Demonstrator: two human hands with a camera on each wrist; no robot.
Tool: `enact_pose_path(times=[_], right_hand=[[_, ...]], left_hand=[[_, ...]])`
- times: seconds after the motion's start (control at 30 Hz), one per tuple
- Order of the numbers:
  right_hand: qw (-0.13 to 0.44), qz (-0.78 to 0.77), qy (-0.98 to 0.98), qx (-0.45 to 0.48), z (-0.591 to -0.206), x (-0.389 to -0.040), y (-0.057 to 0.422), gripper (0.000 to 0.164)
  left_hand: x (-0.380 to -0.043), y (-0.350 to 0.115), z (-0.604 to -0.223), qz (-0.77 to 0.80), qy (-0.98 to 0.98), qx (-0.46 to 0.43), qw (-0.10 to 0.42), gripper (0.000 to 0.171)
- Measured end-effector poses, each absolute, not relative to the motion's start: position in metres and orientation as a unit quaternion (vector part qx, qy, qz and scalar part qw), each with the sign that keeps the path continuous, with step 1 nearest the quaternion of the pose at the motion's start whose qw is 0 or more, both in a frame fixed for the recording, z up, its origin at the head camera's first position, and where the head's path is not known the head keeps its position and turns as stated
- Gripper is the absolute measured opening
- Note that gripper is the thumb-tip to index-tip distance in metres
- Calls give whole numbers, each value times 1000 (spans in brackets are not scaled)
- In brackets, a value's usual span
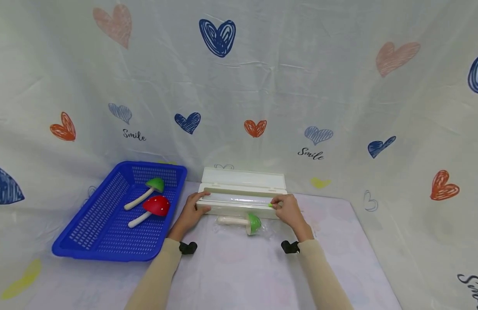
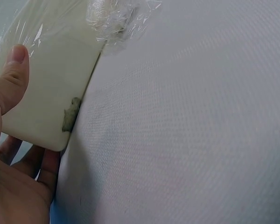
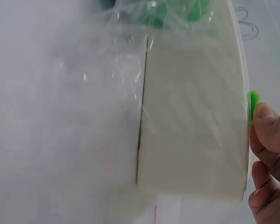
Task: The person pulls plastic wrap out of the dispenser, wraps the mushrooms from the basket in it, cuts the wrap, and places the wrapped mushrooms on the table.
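A white cling film dispenser [image 1: 227, 210] lies with its lid [image 1: 242, 177] raised, a roll of clear film inside. My left hand [image 1: 190, 214] grips its left end; in the left wrist view the thumb [image 2: 15, 74] presses the front wall and the other fingers are at the end. With thumb and forefinger, my right hand [image 1: 290, 211] pinches the small green slide cutter [image 3: 253, 108] on the dispenser's upper edge, toward the right end. Close in front lies a green-capped toy mushroom [image 1: 254, 224], with crinkled clear film [image 3: 102, 60] around it and over the dispenser's front.
To the left stands a blue perforated basket [image 1: 103, 254]. It holds a red-capped toy mushroom [image 1: 157, 206] with white dots and another green-capped toy mushroom [image 1: 156, 184]. A heart-printed sheet [image 1: 285, 99] hangs behind the white-covered table [image 1: 231, 275].
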State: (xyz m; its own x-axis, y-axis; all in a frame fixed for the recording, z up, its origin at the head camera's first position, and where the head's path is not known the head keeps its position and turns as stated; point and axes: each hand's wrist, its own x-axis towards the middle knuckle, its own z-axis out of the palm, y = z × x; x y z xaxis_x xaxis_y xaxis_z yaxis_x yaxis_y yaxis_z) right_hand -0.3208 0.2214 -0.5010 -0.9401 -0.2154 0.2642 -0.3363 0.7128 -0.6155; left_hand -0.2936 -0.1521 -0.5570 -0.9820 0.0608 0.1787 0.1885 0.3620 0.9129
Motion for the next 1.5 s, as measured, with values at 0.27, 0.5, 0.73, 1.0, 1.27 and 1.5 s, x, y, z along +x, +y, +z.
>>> enact_pose_path(times=[0.27, 0.5, 0.73, 1.0, 1.27, 1.5], right_hand=[[83, 365, -920, 118, -501, -317, 249, 11], [90, 373, -919, 86, -505, -313, 264, 12], [84, 389, -912, 93, -502, -310, 263, 10], [160, 339, -912, 166, -498, -286, 243, 23], [216, 327, -881, 263, -515, -256, 206, 25], [187, 344, -880, 269, -539, -252, 190, 32]], left_hand=[[-295, -153, -555, -558, -822, -76, 83, 50], [-294, -143, -556, -562, -822, -60, 72, 52], [-289, -141, -547, -612, -789, -34, 30, 69], [-281, -135, -539, -673, -739, 23, 17, 78], [-261, -119, -539, -565, -789, 79, 228, 56], [-237, -88, -537, -475, -855, -40, 203, 29]])
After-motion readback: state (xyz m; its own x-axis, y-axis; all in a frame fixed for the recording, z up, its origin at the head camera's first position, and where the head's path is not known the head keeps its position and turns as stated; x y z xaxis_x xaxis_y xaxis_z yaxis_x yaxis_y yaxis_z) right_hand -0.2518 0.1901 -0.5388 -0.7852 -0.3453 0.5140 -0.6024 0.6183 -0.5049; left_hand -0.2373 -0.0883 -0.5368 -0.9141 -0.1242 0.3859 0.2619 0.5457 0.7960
